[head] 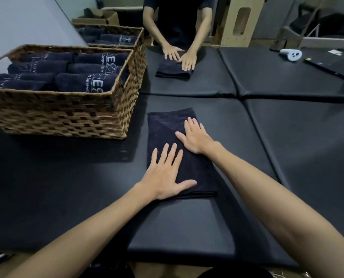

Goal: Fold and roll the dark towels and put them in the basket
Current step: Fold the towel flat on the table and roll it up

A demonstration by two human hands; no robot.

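At the left stands the basket [66, 115], already lined with rolled towels. Our left hand [165, 173] and right hand [195, 137] lie flat, fingers spread, gripping nothing, pressing the folded dark towel [167, 133] smooth on the surface [247, 157], likely readying it to roll.

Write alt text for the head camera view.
Left hand and right hand press flat on a folded dark towel on a black padded table; a wicker basket of rolled towels stands left.
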